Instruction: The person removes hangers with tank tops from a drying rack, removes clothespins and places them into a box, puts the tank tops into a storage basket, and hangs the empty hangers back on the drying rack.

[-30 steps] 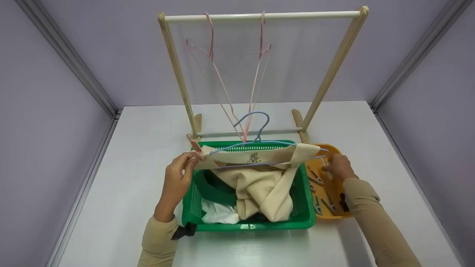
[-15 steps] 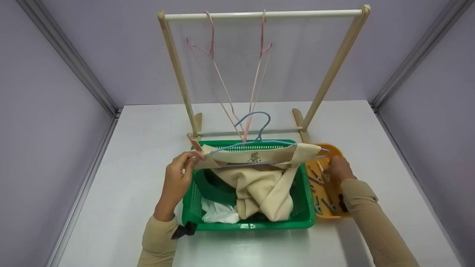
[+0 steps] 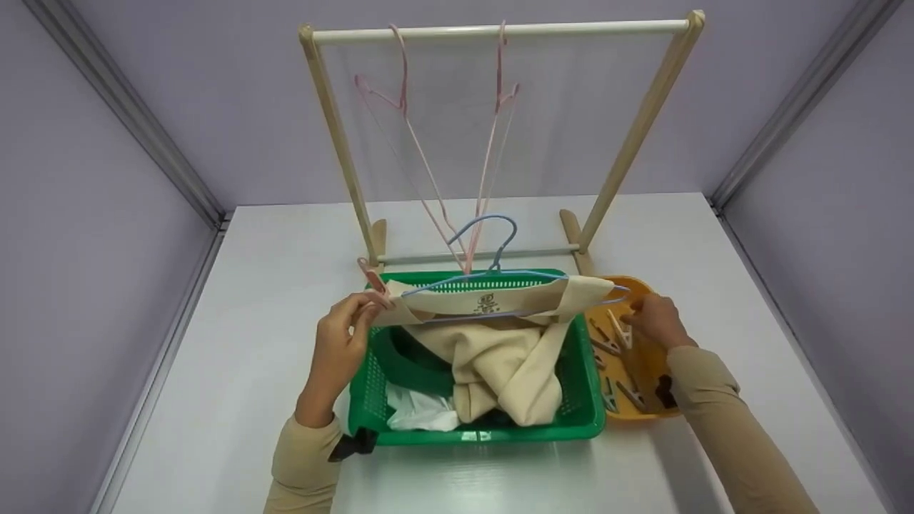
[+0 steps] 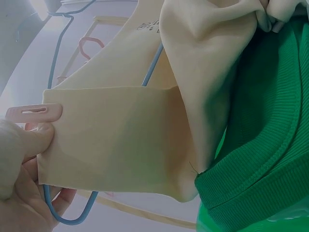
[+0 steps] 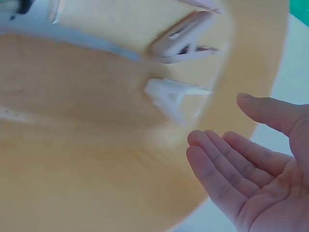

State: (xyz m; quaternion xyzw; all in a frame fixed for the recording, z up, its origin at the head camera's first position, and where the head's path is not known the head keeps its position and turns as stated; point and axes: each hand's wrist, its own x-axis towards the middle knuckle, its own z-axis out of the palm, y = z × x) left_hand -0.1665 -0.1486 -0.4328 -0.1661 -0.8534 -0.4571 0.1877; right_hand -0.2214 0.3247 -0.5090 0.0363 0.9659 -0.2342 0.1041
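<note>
A cream sleeveless top [image 3: 510,357] hangs on a blue hanger [image 3: 515,227], its lower part resting in the green basket [image 3: 485,435]. My left hand [image 3: 341,344] pinches the top's left shoulder, where a pink clothespin [image 3: 374,277] is clipped. In the left wrist view, the thumb of my left hand [image 4: 21,193] presses the cloth just under that clothespin [image 4: 36,113]. My right hand [image 3: 658,323] is over the orange tray [image 3: 651,357]. The right wrist view shows the right hand [image 5: 256,179] holding nothing, its fingers extended near a white clothespin [image 5: 166,94].
Several clothespins lie in the tray. Behind stands a wooden rack with a white rod [image 3: 457,33], bearing a pink hanger [image 3: 405,78] and a second pink hanger [image 3: 500,75]. Green cloth [image 3: 421,375] and white cloth [image 3: 421,410] lie in the basket.
My right hand reached lower into the tray, then drew back slightly to the right; more of the white clothespin shows. My left hand keeps its pinch on the top.
</note>
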